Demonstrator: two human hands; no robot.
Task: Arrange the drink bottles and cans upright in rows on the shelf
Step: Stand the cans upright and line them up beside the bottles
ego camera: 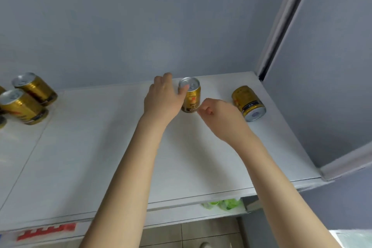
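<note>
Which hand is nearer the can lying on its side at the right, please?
Right. The right hand is just left of the tipped can; the left hand is farther left, touching the upright can.

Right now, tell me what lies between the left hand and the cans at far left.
Nothing: in the head view only bare shelf runs from the left hand to those cans.
</note>
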